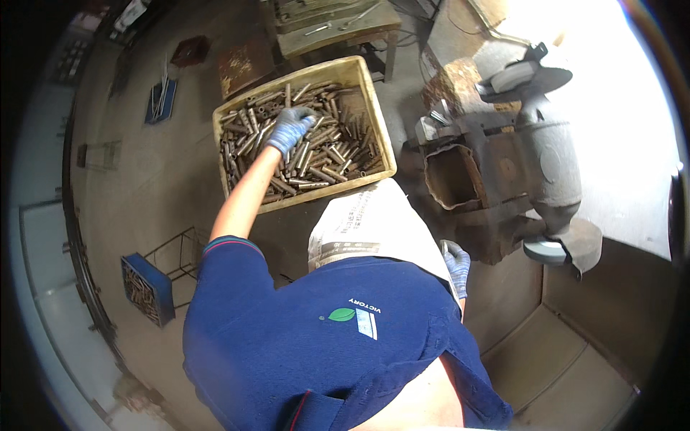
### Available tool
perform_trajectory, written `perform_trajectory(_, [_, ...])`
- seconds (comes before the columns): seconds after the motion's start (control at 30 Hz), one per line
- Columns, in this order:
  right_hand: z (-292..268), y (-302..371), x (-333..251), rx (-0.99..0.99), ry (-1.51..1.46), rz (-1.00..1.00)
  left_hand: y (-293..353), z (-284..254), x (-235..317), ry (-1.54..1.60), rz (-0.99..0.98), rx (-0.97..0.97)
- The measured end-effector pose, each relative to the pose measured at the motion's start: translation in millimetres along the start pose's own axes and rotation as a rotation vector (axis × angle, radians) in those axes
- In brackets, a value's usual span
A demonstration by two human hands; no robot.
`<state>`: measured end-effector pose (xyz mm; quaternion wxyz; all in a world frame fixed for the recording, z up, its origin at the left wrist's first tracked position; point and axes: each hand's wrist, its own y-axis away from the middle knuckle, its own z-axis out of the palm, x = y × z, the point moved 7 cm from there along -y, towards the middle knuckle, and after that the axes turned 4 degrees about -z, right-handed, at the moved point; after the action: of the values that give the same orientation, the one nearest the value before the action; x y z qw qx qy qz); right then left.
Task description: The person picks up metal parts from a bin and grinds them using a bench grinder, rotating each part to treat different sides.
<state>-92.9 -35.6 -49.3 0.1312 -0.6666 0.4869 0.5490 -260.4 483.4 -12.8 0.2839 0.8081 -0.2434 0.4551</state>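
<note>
My left hand [291,129], in a blue-grey knit glove, reaches into a yellowish plastic bin [379,118]. Its fingers are curled down among short metal tubes [316,161], which lie heaped at all angles in the bin. Whatever sits in those fingers is hidden by the glove. Down by my right hip is my right hand [457,269], gloved alike and partly covered by the edge of a pale apron [374,223]. Its fingers look bent in, and a small light edge shows at their tips, too little to name.
A bench grinder [553,158] with wheels stands to the right, beside a rusty open metal box [453,178]. Beyond the bin is a worn workbench [338,39] with wrenches. At the left, a blue crate [147,287] of metal pieces rests by a wire-frame stand [176,251].
</note>
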Motion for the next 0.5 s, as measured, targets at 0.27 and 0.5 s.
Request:
perform_trajectory(0.27, [10,-18,-12,-0.033,0.106,-0.037,-41,10,-16,-0.791,0.002,-0.082])
perform_trajectory(0.5, [-1,6,0,0.01,-0.042,0.049,-65,71,-11,-1.278,0.043,-0.283])
